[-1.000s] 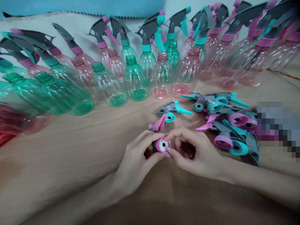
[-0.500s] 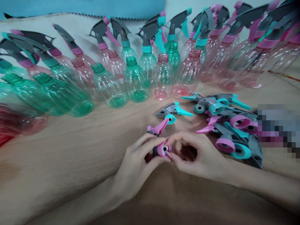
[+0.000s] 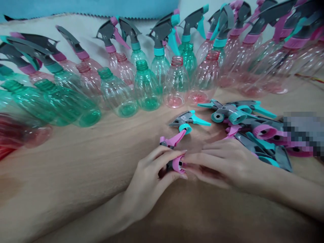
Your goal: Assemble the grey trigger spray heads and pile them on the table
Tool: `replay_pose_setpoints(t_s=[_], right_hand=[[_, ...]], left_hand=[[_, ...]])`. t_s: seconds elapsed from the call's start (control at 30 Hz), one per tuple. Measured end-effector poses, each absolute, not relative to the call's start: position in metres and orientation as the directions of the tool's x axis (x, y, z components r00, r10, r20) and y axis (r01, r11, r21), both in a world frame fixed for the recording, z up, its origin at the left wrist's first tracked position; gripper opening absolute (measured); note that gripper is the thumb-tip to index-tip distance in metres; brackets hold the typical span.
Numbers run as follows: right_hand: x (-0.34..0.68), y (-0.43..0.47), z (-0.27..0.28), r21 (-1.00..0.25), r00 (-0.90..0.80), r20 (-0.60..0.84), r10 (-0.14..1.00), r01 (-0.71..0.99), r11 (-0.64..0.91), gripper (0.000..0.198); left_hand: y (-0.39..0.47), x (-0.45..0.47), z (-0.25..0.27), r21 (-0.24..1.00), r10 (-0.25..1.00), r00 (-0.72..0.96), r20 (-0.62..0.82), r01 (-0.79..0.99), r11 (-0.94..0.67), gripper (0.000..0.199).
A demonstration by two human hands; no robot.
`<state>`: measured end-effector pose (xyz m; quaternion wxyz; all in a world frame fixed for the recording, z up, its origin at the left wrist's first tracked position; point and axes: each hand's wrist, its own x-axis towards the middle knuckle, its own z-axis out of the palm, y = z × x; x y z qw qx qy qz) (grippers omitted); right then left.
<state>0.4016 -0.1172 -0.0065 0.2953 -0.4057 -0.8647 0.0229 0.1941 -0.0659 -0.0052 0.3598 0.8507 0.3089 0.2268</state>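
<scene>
My left hand [image 3: 149, 177] is closed around a grey trigger sprayer head [image 3: 170, 164]. Its pink lever points up and away, and the pink screw collar faces right, showing a pale insert with a dark hole. My right hand [image 3: 222, 163] reaches in from the right, its fingertips and thumb close together at the collar's open rim. Whether a small part sits between those fingertips is hidden. Just beyond my hands lies another sprayer head [image 3: 186, 121], grey with a turquoise lever and collar.
Several loose sprayer heads [image 3: 264, 131] are heaped at the right. Open bottles, such as a green one [image 3: 147, 86] and a pink one [image 3: 175, 84], stand in a row across the wooden table [image 3: 76, 162]. Behind them are bottles with sprayers fitted. A pixelated patch covers the right edge.
My right hand has turned palm-down, its curled fingers straightening towards the collar. In my left hand, the sprayer head's collar has tilted further right. The view has shifted slightly.
</scene>
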Motion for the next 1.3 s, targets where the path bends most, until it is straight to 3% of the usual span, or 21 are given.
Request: replay_pose_setpoints(t_s=[0.17, 0.33, 0.53, 0.73, 0.93, 1.17, 1.3], right_hand=[[0.401, -0.117, -0.002, -0.186, -0.537, 0.546, 0.643, 0.670, 0.719, 0.015], [0.393, -0.120, -0.010, -0.322, -0.470, 0.573, 0.672, 0.624, 0.712, 0.021], [0.383, -0.124, -0.021, -0.463, -0.262, 0.604, 0.753, 0.654, 0.599, 0.018], [0.387, -0.119, -0.021, -0.445, -0.287, 0.628, 0.724, 0.631, 0.636, 0.018], [0.387, -0.118, -0.022, -0.488, -0.279, 0.616, 0.736, 0.598, 0.635, 0.017], [0.386, -0.120, -0.022, -0.395, -0.357, 0.677, 0.643, 0.561, 0.728, 0.017], [0.385, -0.121, -0.020, -0.407, -0.297, 0.654, 0.696, 0.637, 0.654, 0.009]], left_hand=[[-0.065, 0.193, -0.006, 0.765, 0.676, 0.718, 0.165, 0.339, -0.548, 0.036], [-0.065, 0.193, -0.005, 0.777, 0.677, 0.717, 0.167, 0.327, -0.538, 0.034], [-0.067, 0.194, -0.003, 0.788, 0.660, 0.726, 0.194, 0.285, -0.545, 0.031], [-0.067, 0.195, -0.001, 0.769, 0.729, 0.650, 0.216, 0.347, -0.537, 0.034], [-0.067, 0.195, -0.005, 0.764, 0.713, 0.655, 0.251, 0.318, -0.561, 0.033], [-0.069, 0.196, -0.003, 0.796, 0.676, 0.690, 0.258, 0.245, -0.554, 0.030], [-0.070, 0.197, -0.003, 0.791, 0.702, 0.671, 0.238, 0.285, -0.541, 0.033]])
